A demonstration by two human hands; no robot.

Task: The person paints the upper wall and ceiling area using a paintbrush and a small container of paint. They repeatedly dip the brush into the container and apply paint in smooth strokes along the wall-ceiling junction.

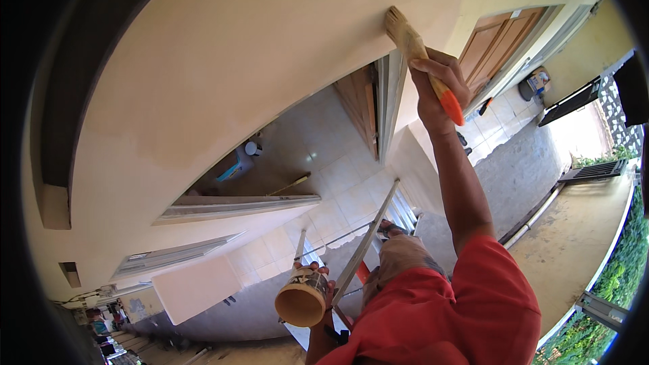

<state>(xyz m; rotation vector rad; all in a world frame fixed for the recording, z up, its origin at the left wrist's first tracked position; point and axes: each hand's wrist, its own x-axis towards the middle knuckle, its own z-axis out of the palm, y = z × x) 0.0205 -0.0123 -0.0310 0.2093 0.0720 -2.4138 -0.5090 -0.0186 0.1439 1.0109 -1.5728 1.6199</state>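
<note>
My right hand (pixel 443 84) is raised and closed around the handle of a paintbrush (pixel 411 42), whose butt end is orange. The brush's bristles touch the cream-coloured wall (pixel 270 34) above a doorway. Lower down, my left hand (pixel 330 293) grips a small round paint pot (pixel 301 305) with dark smears on its outside. The pot is tilted so that its cream-coated inside shows; how much paint it holds I cannot tell. Its far rim has my fingertips over it.
A metal ladder (pixel 368 247) stands beneath me, close to my legs. Through the doorway opening, a white bucket (pixel 253 149) and a blue object (pixel 233 167) are on the tiled floor. A wooden door (pixel 497 44) is to the right. Far below lies a grey floor (pixel 520 176).
</note>
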